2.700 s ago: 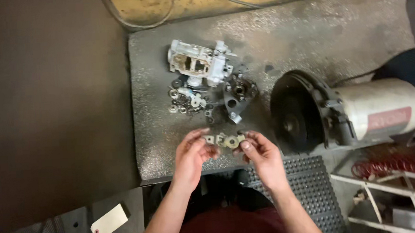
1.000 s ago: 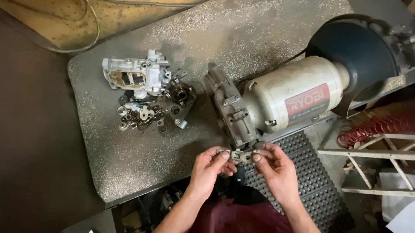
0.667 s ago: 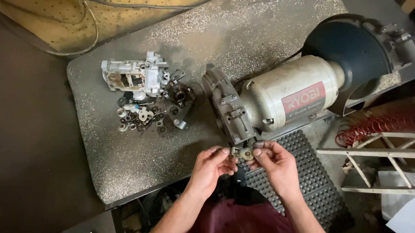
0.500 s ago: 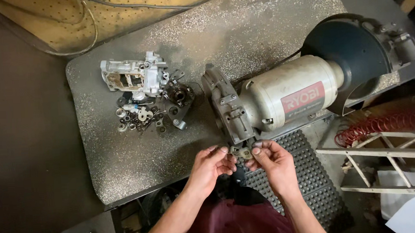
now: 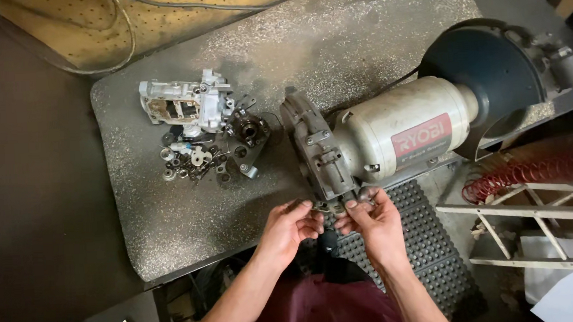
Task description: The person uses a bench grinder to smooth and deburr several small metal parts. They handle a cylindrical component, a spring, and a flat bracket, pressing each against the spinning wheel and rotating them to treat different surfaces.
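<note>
Since the earliest view, both hands have carried the small metal part (image 5: 332, 208) off the open bench (image 5: 173, 211) to the near end of the bench grinder (image 5: 395, 137), where they hold it up against the grey wheel guard (image 5: 318, 156). The left hand (image 5: 289, 228) pinches its left end with curled fingers, and the right hand (image 5: 373, 218) grips its right end between thumb and fingertips. Judging by its look, it is a stiff, light casting, possibly oily and so slippery; its outer ends seem the safest hold. Little room lies between the guard and the bench's front edge, with a rubber mat (image 5: 420, 264) below. A carburettor body (image 5: 184, 107) and loose small parts (image 5: 199, 159) sit well apart to the left.
</note>
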